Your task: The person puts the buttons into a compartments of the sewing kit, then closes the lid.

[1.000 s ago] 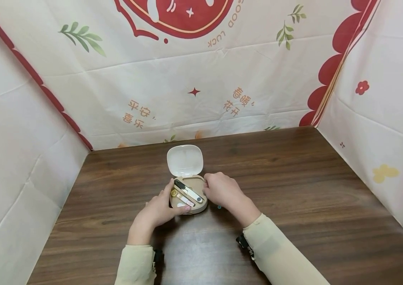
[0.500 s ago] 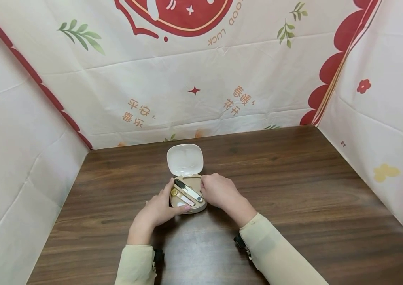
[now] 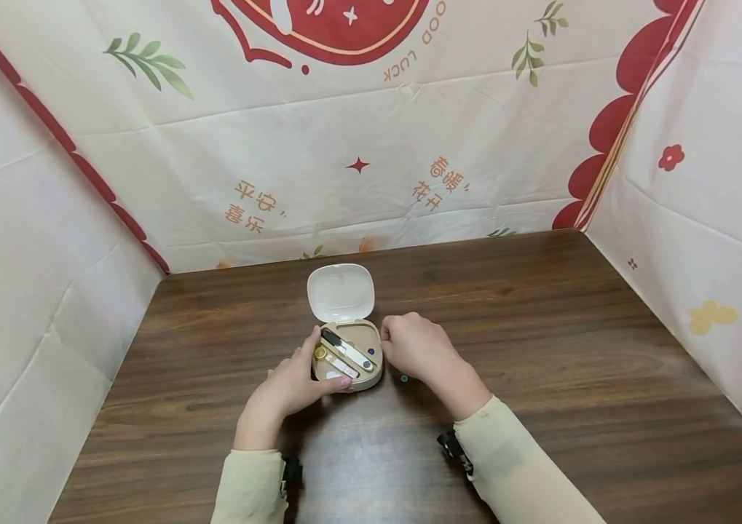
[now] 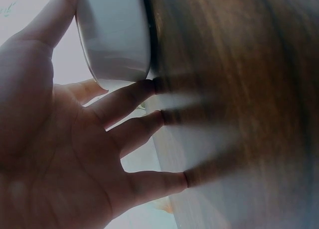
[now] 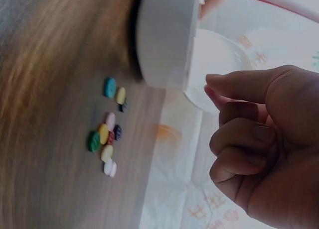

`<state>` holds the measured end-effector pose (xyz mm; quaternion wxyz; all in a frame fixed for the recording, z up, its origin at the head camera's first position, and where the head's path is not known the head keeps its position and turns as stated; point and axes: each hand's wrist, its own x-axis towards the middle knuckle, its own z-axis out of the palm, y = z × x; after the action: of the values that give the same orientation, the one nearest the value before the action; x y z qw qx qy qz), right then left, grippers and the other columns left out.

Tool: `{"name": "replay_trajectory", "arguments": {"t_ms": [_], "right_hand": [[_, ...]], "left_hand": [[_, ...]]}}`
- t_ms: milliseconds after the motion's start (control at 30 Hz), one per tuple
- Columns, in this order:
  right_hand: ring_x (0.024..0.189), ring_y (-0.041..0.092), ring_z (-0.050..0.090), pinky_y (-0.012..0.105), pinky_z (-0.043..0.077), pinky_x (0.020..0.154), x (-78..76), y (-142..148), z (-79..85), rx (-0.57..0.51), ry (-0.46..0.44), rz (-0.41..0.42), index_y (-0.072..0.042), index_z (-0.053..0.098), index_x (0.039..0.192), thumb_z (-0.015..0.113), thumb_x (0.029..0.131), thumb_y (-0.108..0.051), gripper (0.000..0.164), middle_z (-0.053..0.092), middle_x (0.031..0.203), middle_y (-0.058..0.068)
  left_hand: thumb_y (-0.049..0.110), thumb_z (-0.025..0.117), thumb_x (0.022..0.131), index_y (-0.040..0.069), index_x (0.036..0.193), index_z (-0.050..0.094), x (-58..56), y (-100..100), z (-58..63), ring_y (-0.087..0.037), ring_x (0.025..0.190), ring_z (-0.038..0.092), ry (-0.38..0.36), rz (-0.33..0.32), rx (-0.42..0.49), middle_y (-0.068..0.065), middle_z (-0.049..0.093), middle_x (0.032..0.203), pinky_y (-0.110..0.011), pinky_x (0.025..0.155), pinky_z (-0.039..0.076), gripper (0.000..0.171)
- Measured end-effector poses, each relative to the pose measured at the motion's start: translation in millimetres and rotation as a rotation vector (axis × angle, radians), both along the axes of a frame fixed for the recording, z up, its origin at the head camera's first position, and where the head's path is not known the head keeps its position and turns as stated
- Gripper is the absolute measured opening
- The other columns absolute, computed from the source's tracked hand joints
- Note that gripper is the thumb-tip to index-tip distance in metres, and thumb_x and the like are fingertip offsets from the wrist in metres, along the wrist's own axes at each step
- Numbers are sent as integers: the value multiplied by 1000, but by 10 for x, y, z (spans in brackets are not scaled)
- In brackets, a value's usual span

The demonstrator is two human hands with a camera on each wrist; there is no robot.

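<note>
In the head view, an open beige sewing-kit case (image 3: pixel 373 369) stands on the table, its white lid (image 3: pixel 341 293) raised behind. My left hand (image 3: pixel 287 383) holds the case by its left side, thumb at the front and index finger at the back; the left wrist view shows the other fingers spread with their tips on the table. A black-and-white slim tool (image 3: pixel 349 351) and a gold ring with a pale strip lie inside. One dark blue button (image 3: pixel 371 351) rests in the right compartment. My right hand (image 3: pixel 419 346) is just right of the case, fingers curled, nothing visible between thumb and index.
Several coloured buttons lie on the table right of the case in the right wrist view, including a teal button (image 5: pixel 109 87) and a green button (image 5: pixel 93 141). Both forearms reach in from the front. A printed cloth (image 3: pixel 318 145) hangs along the table's back edge.
My right hand went in over the case's right compartment, then drew back to the right. The dark blue button now shows there, released. The left hand stays on the case.
</note>
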<state>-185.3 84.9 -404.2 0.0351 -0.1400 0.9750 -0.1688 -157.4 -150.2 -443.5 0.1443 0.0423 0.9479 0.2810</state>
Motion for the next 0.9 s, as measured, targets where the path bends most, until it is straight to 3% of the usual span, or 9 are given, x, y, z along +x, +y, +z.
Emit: {"name": "replay_trajectory", "arguments": {"t_ms": [200, 400, 633, 900], "right_hand": [[77, 18, 64, 44, 56, 69, 73, 193, 34, -6, -40, -43, -20, 69, 86, 71, 95, -19, 10, 71, 85, -3], [76, 17, 62, 41, 54, 69, 182, 352, 25, -4, -84, -81, -18, 70, 87, 72, 94, -18, 7, 71, 86, -2], [74, 18, 60, 40, 51, 66, 283, 477, -78, 16, -103, -108, -16, 68, 82, 74, 95, -19, 15, 69, 83, -1], [61, 16, 45, 33, 34, 56, 302, 533, -258, 21, -113, -106, -17, 48, 64, 65, 95, -11, 36, 43, 64, -3]], "left_hand": [[73, 77, 84, 18, 172, 19, 2, -7, 0, -53, 147, 49, 16, -8, 14, -28, 46, 164, -82, 117, 29, 119], [81, 75, 79, 22, 173, 18, -12, -17, -17, -55, 145, 49, 31, -15, 21, -28, 47, 163, -83, 115, 30, 124], [70, 79, 84, 20, 173, 17, -44, -15, -20, -54, 149, 45, 1, -6, 19, -28, 43, 165, -82, 119, 25, 119], [86, 73, 76, 28, 173, 13, -151, -90, -342, -53, 146, 50, 42, -10, -3, -26, 47, 164, -83, 116, 29, 128]]}}
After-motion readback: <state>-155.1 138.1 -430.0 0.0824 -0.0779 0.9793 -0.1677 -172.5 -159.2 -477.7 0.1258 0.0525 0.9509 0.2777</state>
